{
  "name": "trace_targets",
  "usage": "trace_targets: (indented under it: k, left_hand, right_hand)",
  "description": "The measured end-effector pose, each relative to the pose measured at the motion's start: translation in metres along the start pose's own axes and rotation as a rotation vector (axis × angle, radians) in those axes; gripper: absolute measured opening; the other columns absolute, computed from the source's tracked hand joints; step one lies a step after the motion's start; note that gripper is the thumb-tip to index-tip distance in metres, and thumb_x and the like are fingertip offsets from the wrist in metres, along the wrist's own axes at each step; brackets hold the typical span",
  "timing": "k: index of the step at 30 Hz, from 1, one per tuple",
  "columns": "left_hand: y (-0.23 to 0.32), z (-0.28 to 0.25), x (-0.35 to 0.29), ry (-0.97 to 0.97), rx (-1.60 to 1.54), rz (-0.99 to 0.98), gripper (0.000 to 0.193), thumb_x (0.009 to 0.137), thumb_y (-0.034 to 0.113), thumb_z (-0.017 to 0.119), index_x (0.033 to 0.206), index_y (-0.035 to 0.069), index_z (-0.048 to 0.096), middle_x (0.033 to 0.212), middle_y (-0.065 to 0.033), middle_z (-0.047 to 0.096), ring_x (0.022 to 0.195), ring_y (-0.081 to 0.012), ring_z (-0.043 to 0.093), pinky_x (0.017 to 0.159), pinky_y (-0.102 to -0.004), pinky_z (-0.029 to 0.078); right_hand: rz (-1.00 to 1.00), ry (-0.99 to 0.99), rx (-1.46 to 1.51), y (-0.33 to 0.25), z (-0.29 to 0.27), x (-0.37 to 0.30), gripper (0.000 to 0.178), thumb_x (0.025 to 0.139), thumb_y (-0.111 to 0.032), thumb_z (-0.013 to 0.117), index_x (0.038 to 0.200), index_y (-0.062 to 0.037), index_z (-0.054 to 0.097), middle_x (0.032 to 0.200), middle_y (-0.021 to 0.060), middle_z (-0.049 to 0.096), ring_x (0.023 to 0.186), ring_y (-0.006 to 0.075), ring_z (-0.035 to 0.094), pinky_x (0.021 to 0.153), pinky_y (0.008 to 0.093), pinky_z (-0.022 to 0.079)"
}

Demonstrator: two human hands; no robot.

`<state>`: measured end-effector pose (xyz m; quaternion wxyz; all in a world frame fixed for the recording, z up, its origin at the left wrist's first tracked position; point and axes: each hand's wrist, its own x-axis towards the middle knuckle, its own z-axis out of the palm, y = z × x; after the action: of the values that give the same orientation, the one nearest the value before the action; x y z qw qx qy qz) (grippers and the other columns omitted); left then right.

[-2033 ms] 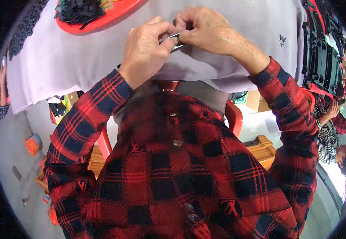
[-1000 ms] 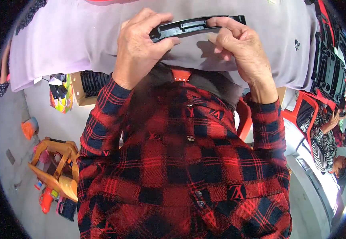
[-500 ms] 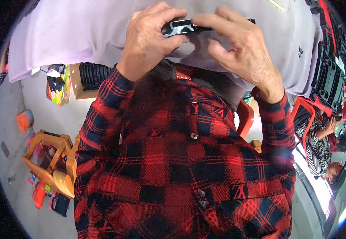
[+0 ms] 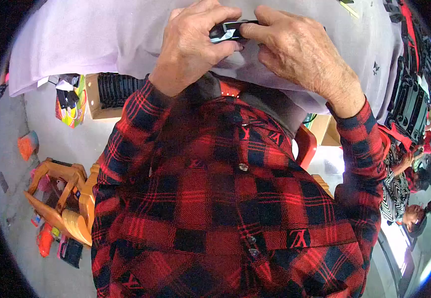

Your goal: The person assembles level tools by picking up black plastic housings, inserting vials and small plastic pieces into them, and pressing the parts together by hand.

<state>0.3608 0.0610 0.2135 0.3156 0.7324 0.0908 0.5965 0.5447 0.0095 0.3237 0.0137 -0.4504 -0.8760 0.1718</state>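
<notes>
While the black strip (image 4: 224, 33) is held up over the table (image 4: 86, 44), the left hand (image 4: 190, 47) grips its left end and the right hand (image 4: 302, 52) reaches across it.
The left thumb and fingers close on opposite sides of the strip; the right fingers bend over and touch it, though whether they grip I cannot tell. It is in hand, not yet set down; what is done on it and what is left is hidden under the fingers. It looks hard, narrow and glossy. Soft lilac-grey fabric covers the table; small black bits (image 4: 376, 68) and long black parts (image 4: 410, 97) lie to the right.
</notes>
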Motion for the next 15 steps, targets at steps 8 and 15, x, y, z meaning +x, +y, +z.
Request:
trace_targets:
  k: [8,15]
  left_hand:
    - [0.038,-0.004,0.021,-0.341,0.350,-0.550,0.043,0.063,0.007,0.084,0.101,-0.001,0.068,0.082,-0.0136,0.060,0.076,-0.0330,0.060,0.067,-0.0411,0.046]
    - [0.028,-0.001,0.009,-0.337,0.501,-0.353,0.044,0.067,0.013,0.084,0.106,0.001,0.071,0.085,-0.0100,0.064,0.074,-0.0259,0.065,0.068,-0.0352,0.052]
  right_hand:
    - [-0.039,0.056,-0.066,0.013,0.009,-0.011,0.015,0.084,-0.017,0.067,0.092,-0.0075,0.060,0.086,0.0086,0.052,0.077,0.0291,0.063,0.067,0.0394,0.053]
    - [-0.107,0.276,-0.095,0.027,0.024,-0.014,0.033,0.079,-0.013,0.071,0.112,-0.0121,0.067,0.078,0.0086,0.060,0.068,0.0269,0.064,0.061,0.0384,0.052]
